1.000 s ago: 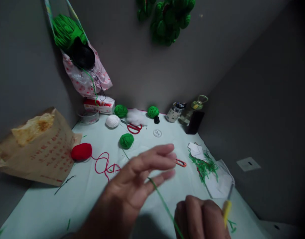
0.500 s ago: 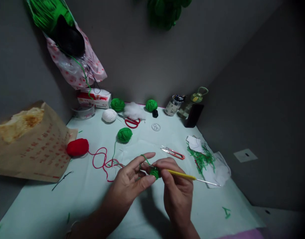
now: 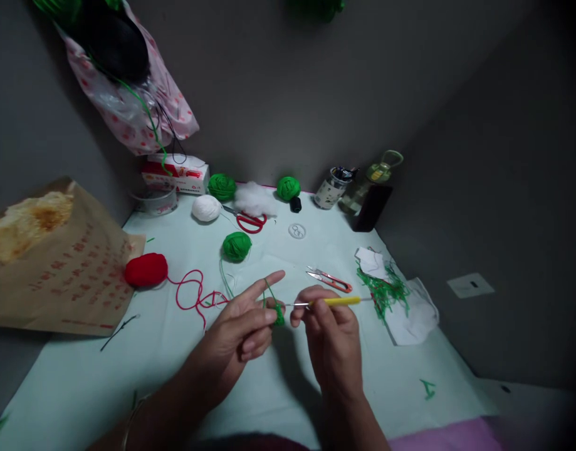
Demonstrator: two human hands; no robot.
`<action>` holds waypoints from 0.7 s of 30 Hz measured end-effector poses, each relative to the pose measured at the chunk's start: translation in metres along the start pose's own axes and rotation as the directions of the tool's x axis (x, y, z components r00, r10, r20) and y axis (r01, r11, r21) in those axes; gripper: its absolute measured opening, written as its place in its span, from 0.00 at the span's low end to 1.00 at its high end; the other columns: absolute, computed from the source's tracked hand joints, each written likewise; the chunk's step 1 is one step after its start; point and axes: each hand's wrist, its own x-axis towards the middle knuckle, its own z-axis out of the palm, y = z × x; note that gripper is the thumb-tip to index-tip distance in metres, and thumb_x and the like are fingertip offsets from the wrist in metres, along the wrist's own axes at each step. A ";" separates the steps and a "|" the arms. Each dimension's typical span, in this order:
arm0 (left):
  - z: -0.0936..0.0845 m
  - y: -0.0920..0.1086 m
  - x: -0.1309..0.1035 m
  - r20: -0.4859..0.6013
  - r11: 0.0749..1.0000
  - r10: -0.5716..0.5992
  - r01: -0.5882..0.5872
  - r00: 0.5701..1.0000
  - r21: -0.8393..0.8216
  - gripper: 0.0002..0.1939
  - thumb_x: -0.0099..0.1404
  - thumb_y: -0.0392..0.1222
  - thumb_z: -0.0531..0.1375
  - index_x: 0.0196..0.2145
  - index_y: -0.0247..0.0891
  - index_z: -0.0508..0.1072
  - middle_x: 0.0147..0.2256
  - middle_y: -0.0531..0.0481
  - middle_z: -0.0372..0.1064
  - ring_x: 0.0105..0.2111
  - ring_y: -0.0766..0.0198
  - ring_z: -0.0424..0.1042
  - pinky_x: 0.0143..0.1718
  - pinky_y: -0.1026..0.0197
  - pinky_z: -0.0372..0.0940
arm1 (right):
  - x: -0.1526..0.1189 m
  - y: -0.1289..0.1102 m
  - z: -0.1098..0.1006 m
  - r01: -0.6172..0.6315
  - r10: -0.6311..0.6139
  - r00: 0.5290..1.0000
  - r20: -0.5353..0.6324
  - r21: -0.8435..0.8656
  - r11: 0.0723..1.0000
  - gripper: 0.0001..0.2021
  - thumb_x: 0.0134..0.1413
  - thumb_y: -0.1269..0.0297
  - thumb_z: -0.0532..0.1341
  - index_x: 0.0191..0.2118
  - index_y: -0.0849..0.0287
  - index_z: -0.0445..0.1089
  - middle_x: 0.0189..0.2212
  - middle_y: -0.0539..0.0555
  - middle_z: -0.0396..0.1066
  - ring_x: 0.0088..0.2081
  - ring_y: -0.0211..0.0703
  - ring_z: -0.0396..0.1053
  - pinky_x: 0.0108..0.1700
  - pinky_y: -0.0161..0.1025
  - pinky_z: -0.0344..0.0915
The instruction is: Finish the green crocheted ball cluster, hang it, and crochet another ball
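My left hand (image 3: 247, 326) pinches a small green crochet piece (image 3: 279, 315) between thumb and fingers, its index finger stretched out with green yarn looped over it. In my right hand (image 3: 332, 332) is a crochet hook with a yellow handle (image 3: 341, 301), held like a pen. The metal tip points left and reaches the edge of the green piece. A strand runs from a green yarn ball (image 3: 236, 246) toward my left hand. Red yarn (image 3: 188, 289) lies in loose loops just left of that hand, joined to a red ball (image 3: 146, 270).
Orange thread snips (image 3: 332, 280) lie beyond my right hand. Green yarn scraps (image 3: 386, 291) are at right. Red-handled scissors (image 3: 251, 223), a white ball (image 3: 206, 208) and white stuffing (image 3: 254, 199) sit at the back. A paper bag (image 3: 66, 275) with flatbread stands at left.
My right hand has drawn slightly away from the left, and the hook now lies more level, with its metal shaft showing between the hands. My left fingers have closed further around the green piece.
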 end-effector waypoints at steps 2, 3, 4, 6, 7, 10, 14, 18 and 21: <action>-0.001 0.001 -0.001 0.035 1.000 -0.012 0.013 0.999 -0.018 0.28 0.59 0.34 0.66 0.58 0.39 0.71 0.33 0.54 0.66 0.15 0.83 0.45 0.17 0.69 0.39 | 0.002 -0.004 0.001 -0.061 0.061 0.998 -0.002 0.068 0.996 0.08 0.63 0.62 0.63 0.36 0.55 0.79 0.30 0.50 0.70 0.28 0.32 0.68 0.31 0.30 0.67; -0.001 0.000 -0.001 0.047 1.000 -0.009 0.009 0.999 0.001 0.27 0.59 0.35 0.66 0.57 0.40 0.73 0.34 0.54 0.66 0.16 0.83 0.45 0.17 0.69 0.39 | 0.002 -0.005 0.001 -0.081 0.081 0.997 0.007 0.090 0.993 0.08 0.63 0.61 0.63 0.36 0.55 0.79 0.29 0.50 0.70 0.28 0.31 0.68 0.31 0.29 0.67; -0.001 -0.001 -0.001 0.045 0.999 0.003 -0.005 0.999 0.038 0.26 0.60 0.35 0.67 0.57 0.42 0.73 0.35 0.53 0.66 0.16 0.83 0.46 0.17 0.69 0.39 | 0.002 -0.006 0.002 -0.090 0.088 0.996 0.022 0.096 0.991 0.08 0.63 0.61 0.63 0.36 0.55 0.79 0.29 0.49 0.70 0.28 0.31 0.68 0.30 0.29 0.66; 0.001 -0.006 -0.002 -0.004 0.987 0.064 -0.063 0.998 0.146 0.27 0.60 0.37 0.68 0.58 0.44 0.72 0.36 0.53 0.66 0.18 0.81 0.49 0.17 0.69 0.41 | -0.001 -0.005 0.002 -0.047 0.046 0.998 0.041 0.033 0.998 0.07 0.63 0.61 0.63 0.36 0.54 0.79 0.31 0.50 0.71 0.30 0.32 0.68 0.32 0.30 0.67; 0.001 -0.008 -0.002 -0.034 0.974 0.103 -0.094 0.994 0.205 0.28 0.60 0.38 0.69 0.58 0.45 0.72 0.35 0.53 0.65 0.19 0.79 0.50 0.18 0.69 0.42 | -0.002 -0.004 0.002 -0.004 0.005 0.999 0.048 -0.037 0.999 0.07 0.63 0.62 0.63 0.37 0.54 0.79 0.32 0.51 0.72 0.32 0.34 0.69 0.34 0.31 0.67; 0.001 -0.012 -0.002 -0.079 0.937 0.175 -0.142 0.981 0.320 0.28 0.61 0.41 0.69 0.58 0.44 0.72 0.33 0.54 0.64 0.21 0.77 0.51 0.19 0.69 0.45 | -0.006 0.000 0.001 0.105 -0.096 0.994 0.053 -0.221 0.969 0.06 0.63 0.65 0.63 0.39 0.53 0.80 0.36 0.53 0.75 0.39 0.38 0.71 0.39 0.35 0.68; -0.003 -0.012 -0.002 -0.070 0.916 0.192 -0.153 0.979 0.372 0.26 0.62 0.45 0.68 0.58 0.44 0.72 0.35 0.54 0.65 0.20 0.77 0.52 0.18 0.68 0.47 | -0.005 -0.001 0.002 0.051 -0.049 0.998 0.026 -0.097 0.994 0.07 0.64 0.64 0.62 0.39 0.53 0.79 0.35 0.51 0.75 0.31 0.34 0.70 0.36 0.34 0.68; -0.002 -0.008 -0.005 -0.075 0.901 0.205 -0.158 0.976 0.403 0.26 0.61 0.45 0.68 0.57 0.42 0.72 0.36 0.52 0.65 0.21 0.76 0.54 0.18 0.67 0.48 | -0.002 -0.008 0.006 -0.013 0.012 1.000 0.016 0.009 1.000 0.07 0.64 0.63 0.62 0.37 0.55 0.78 0.33 0.51 0.75 0.29 0.33 0.70 0.34 0.33 0.68; 0.002 -0.006 -0.008 -0.125 0.898 0.207 -0.138 0.970 0.419 0.26 0.60 0.43 0.68 0.57 0.41 0.73 0.35 0.52 0.65 0.21 0.76 0.52 0.19 0.67 0.47 | -0.002 -0.012 0.007 -0.015 0.016 0.999 0.038 -0.015 1.000 0.09 0.66 0.63 0.59 0.36 0.57 0.76 0.32 0.52 0.75 0.29 0.34 0.71 0.34 0.34 0.69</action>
